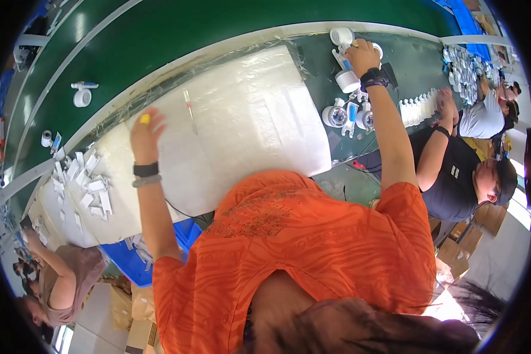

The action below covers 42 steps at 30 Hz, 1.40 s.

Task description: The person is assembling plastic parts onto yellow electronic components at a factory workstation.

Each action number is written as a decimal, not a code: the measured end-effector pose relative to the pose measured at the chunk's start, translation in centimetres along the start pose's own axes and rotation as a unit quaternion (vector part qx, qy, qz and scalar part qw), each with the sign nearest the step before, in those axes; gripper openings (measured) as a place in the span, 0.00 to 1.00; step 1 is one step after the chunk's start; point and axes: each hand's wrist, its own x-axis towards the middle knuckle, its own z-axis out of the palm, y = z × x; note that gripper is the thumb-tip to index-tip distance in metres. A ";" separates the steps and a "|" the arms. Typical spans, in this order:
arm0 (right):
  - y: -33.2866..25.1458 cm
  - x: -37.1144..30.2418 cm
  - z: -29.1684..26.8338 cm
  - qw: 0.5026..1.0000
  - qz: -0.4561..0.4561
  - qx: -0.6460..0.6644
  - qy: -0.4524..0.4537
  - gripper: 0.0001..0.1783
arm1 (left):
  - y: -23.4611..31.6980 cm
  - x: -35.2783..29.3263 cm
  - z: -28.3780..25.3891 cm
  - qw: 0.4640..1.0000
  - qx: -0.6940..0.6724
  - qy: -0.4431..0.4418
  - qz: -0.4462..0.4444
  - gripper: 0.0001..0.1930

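Note:
My right hand [363, 58] reaches to the far right of the bench, fingers bent around a white round-headed device. Beside it are more white devices, one with a round white head [341, 36] and another with a clear round face [335, 116]. Some carry blue labels on their handles. Exactly which part the fingers grip is partly hidden. My left hand [146, 137] hovers over the left part of the white padded sheet [242, 112], slightly blurred, fingers apart and nothing visible in them. Yellow covers one of its fingertips. A thin pen-like stick [188, 105] with red on it lies on the sheet.
Loose white plastic parts [88, 183] lie at the left. Blue bins [137, 262] stand below the bench edge. On the green belt [189, 29] sits a white device [82, 97]. A co-worker's hand [447, 103] is beside a row of pale parts [418, 110] at the right.

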 end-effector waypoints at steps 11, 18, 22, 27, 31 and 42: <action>-13.5 -7.3 -13.5 0.848 -0.138 0.505 0.080 0.08 | 2.3 -12.9 17.0 0.840 0.314 -0.113 0.428 0.36; -16.6 -11.2 -17.7 0.784 -0.226 0.578 0.013 0.07 | 3.4 -13.5 15.1 0.769 0.461 -0.364 0.252 0.32; -17.3 -12.7 -18.2 0.775 -0.247 0.581 -0.016 0.07 | 2.4 -12.6 15.2 0.758 0.402 -0.512 0.033 0.22; -16.7 -13.4 -19.5 0.824 -0.222 0.522 0.017 0.09 | 0.4 -13.2 15.2 0.880 0.070 -0.467 -0.042 0.14; -16.8 -14.3 -19.6 0.822 -0.206 0.530 0.024 0.09 | -0.8 -13.4 15.0 0.852 0.080 -0.517 -0.037 0.19; -16.8 -14.9 -19.9 0.822 -0.200 0.533 0.030 0.11 | 0.4 -15.6 14.4 0.925 0.096 -0.367 0.017 0.21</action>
